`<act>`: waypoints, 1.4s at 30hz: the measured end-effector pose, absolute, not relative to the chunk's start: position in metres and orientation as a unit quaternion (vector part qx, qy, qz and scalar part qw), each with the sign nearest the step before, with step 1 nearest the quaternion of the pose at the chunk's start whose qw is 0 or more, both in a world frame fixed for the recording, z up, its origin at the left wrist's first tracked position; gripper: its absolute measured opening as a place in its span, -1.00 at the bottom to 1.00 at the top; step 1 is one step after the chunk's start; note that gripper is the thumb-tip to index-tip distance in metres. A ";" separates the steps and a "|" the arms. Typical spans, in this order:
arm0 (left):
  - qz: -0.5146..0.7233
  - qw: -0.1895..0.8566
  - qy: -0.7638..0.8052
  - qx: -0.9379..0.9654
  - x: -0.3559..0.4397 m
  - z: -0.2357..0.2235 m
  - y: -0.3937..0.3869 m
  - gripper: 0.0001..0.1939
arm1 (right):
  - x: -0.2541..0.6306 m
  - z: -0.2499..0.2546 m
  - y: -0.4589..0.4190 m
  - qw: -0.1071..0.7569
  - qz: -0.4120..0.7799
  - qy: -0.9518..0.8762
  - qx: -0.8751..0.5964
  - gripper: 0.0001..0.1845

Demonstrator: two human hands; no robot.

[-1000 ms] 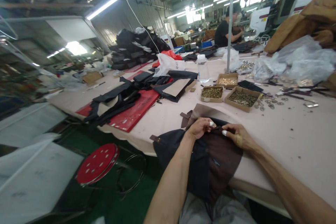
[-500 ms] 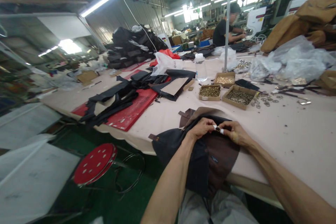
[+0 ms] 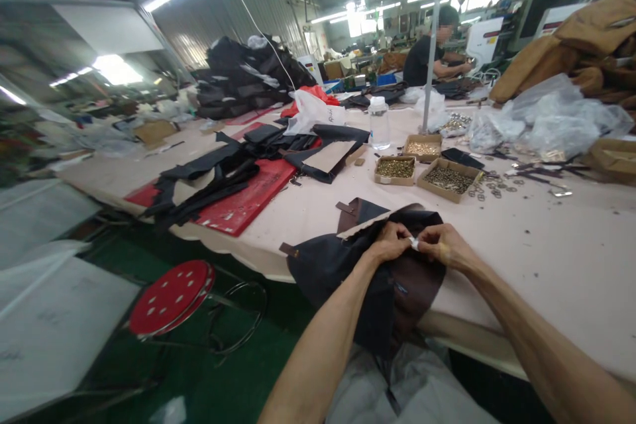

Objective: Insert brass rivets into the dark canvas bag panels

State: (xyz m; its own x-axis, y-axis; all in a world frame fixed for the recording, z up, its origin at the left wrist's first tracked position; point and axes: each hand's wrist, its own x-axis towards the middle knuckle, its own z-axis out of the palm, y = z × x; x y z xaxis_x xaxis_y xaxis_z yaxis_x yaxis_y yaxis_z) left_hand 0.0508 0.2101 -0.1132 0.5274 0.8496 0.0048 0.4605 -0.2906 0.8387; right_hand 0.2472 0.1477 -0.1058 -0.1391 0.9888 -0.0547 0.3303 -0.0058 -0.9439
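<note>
two hands, head view: the left hand [image 3: 392, 242] and right hand [image 3: 444, 245] meet at the upper edge of the cloth piece [image 3: 318, 271], fingertips close together.
left grip: thumb and fingers drawn in, pinching the cloth edge.
right grip: likewise drawn in, pinching just beside the left; whether a small fitting sits between the fingertips is hidden.
white wrap [image 3: 414, 244]: covers a digit where the hands meet; it probably dulls touch, so a light, deliberate pinch serves best.
cloth piece: dark navy and brown, lying over the near edge of the table [image 3: 581, 265], its lower part hanging toward the lap [image 3: 415, 391].
bracing: the hanging part likely drags on the pinch; more cloth drawn onto the table would ease it.
alignment: one hand best anchors the edge flat while the other makes small adjustments.
brown tabs [image 3: 289, 250]: stick out on the left, well apart from the fingers.
cardboard boxes [image 3: 438, 192]: three, beyond the hands, holding small metal pieces.
loose metal rings [image 3: 489, 187]: scattered beside the rightmost box.
</note>
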 end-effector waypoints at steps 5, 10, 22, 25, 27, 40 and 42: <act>0.282 0.451 0.374 0.760 0.049 -0.119 0.211 -0.89 | 0.248 -0.124 0.136 0.409 0.449 -0.552 -0.572 -0.82; 0.306 0.491 0.355 0.735 0.050 -0.116 0.204 -0.90 | 0.250 -0.134 0.129 0.427 0.408 -0.566 -0.575 -0.79; 0.274 0.464 0.490 0.685 0.068 -0.112 0.208 -0.84 | 0.259 -0.135 0.130 0.453 0.454 -0.532 -0.552 -0.68; 0.266 0.480 0.500 0.669 0.071 -0.114 0.210 -0.86 | 0.263 -0.130 0.133 0.425 0.452 -0.536 -0.572 -0.65; 0.263 0.493 0.501 0.661 0.073 -0.116 0.210 -0.88 | 0.268 -0.124 0.134 0.401 0.461 -0.548 -0.572 -0.64; 0.278 0.520 0.457 0.666 0.071 -0.124 0.212 -0.88 | 0.269 -0.100 0.130 0.381 0.467 -0.563 -0.565 -0.65; 0.274 0.512 0.458 0.673 0.070 -0.125 0.211 -0.87 | 0.266 -0.102 0.130 0.393 0.465 -0.557 -0.565 -0.65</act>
